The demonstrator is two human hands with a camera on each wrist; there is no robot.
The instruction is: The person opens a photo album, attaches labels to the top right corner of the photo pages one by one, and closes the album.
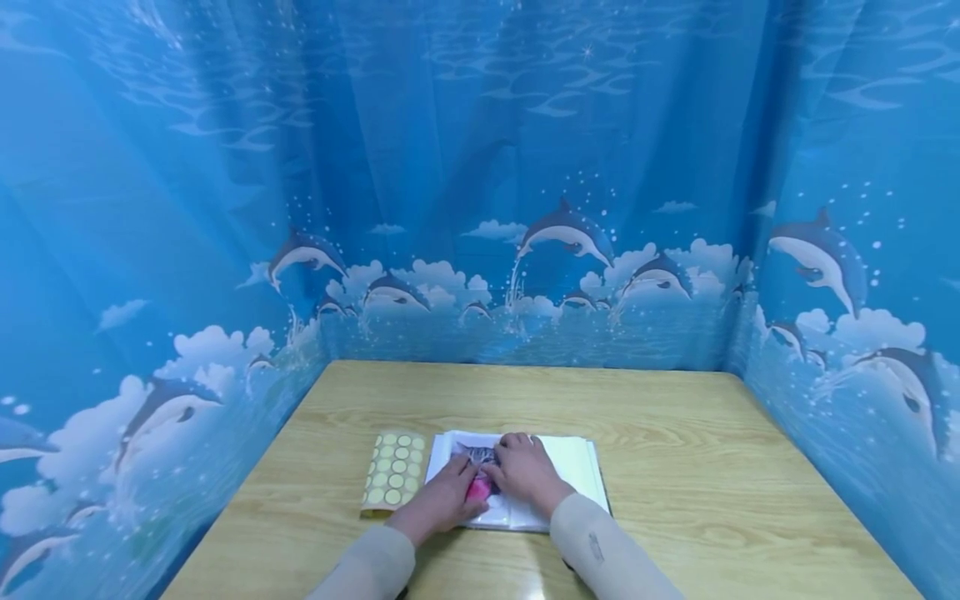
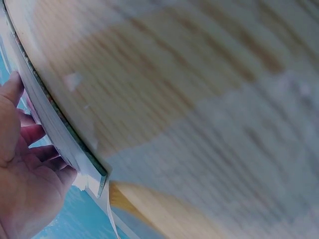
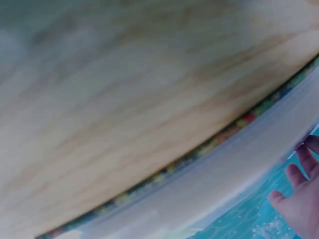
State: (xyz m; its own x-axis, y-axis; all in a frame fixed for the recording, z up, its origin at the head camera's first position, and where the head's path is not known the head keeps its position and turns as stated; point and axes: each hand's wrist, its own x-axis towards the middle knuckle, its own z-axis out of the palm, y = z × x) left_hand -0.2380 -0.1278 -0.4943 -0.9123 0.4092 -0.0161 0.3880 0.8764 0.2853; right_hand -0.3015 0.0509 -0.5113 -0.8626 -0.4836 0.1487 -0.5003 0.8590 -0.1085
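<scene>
An album [image 1: 572, 458] with white pages lies open on the table. On its left page is a picture [image 1: 480, 455] with dark, striped patterning and a bright pink patch, under a shiny surface. My left hand [image 1: 447, 494] rests on that page at the picture's left side, fingers spread and thumb near the pink patch. From the right, my right hand [image 1: 523, 471] presses by the picture's upper right part, its fingertips near the album's middle. Both hands cover parts of the picture. In the left wrist view, the fingers [image 2: 37, 133] lie over the thick page stack.
A sheet of round, pale yellow stickers [image 1: 394, 468] lies just left of the album. The wooden table [image 1: 720, 467] extends to both sides and behind. Blue curtains [image 1: 450, 167] with dolphins surround the table at the back and sides.
</scene>
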